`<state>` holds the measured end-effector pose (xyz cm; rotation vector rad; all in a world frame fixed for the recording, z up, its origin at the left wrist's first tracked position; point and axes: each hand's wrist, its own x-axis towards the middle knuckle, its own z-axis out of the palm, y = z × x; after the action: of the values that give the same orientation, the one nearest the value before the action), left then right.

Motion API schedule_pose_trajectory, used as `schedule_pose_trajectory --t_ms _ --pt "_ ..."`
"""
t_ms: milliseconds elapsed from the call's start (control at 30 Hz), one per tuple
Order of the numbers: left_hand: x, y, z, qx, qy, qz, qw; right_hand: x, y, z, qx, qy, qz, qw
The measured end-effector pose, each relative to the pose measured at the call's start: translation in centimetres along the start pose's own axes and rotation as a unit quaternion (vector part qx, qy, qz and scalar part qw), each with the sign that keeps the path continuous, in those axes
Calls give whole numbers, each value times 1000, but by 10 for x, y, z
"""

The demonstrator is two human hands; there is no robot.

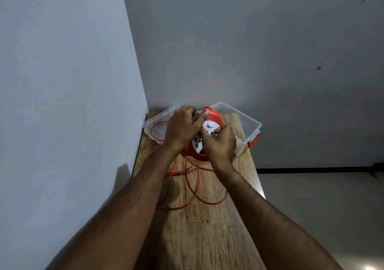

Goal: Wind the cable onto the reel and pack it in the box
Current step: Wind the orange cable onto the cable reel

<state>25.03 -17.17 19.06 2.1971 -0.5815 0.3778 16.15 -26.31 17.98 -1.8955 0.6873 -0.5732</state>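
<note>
An orange cable reel (215, 117) with a white socket face and a round white knob sits on the wooden table (199, 228), in front of a clear plastic box (247, 122). My left hand (182, 129) grips the reel's top left side. My right hand (220, 143) covers the white face, its fingers pinched by the centre knob. Loose orange cable (195, 188) lies in loops on the table below the reel and runs left over the clear lid (155, 124).
The table is narrow and stands in a corner, with grey walls to the left and behind. The box has an orange latch (254, 142) on its right side. To the right the table edge drops to a pale floor.
</note>
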Motion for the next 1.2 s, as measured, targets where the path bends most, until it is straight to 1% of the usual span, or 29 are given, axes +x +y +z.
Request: schedule_pose_trajectory --t_ms 67,100,133,167,200,233,267,300,333,367,433,567,633,733,800,900,967,1033,1200 --pt "-1 5 0 14 5 12 1000 5 -3 4 102 -9 117 988" --pt "-2 6 0 19 5 18 1000 6 -5 4 151 -31 159 975" --pt "-2 5 0 22 3 20 1000 4 -8 2 177 -51 177 967" --pt "-2 4 0 22 3 19 1000 3 -9 0 175 -57 153 971" --pt "-1 3 -1 14 5 14 1000 0 -8 -3 132 -51 75 987" --pt "-1 1 -1 2 7 7 1000 -2 -6 -8 48 -38 -54 997" --pt "0 0 -2 -12 7 0 1000 -5 -4 -15 -50 -32 -200 978" --pt "0 -1 -3 -22 2 -3 1000 -6 -1 -20 -142 -39 -331 932" --pt "1 -1 -4 -27 -4 -2 1000 -5 2 -25 -212 -68 -420 880" --pt "1 0 -6 -28 -12 2 1000 -4 3 -31 -258 -104 -468 839" --pt "3 1 -9 -28 -30 12 999 1 5 -40 -313 -154 -510 786" --pt "6 1 -11 -28 -55 16 998 12 3 -58 -382 -187 -563 709" --pt "5 2 -10 -32 -60 14 998 15 -1 -63 -401 -201 -576 684" --pt "5 2 -9 -33 -66 7 997 17 -4 -64 -418 -215 -579 666" --pt "5 0 -9 -27 -68 2 997 19 -3 -63 -433 -223 -568 664" --pt "4 0 -11 -30 -55 -10 998 14 -6 -58 -446 -215 -545 677" --pt "5 1 -11 -30 -40 -8 999 10 -6 -53 -433 -197 -535 698" --pt "7 0 -12 -18 -28 0 999 10 -5 -48 -423 -189 -528 712" --pt "11 -4 -16 -12 -35 9 999 17 -2 -41 -408 -189 -537 714"
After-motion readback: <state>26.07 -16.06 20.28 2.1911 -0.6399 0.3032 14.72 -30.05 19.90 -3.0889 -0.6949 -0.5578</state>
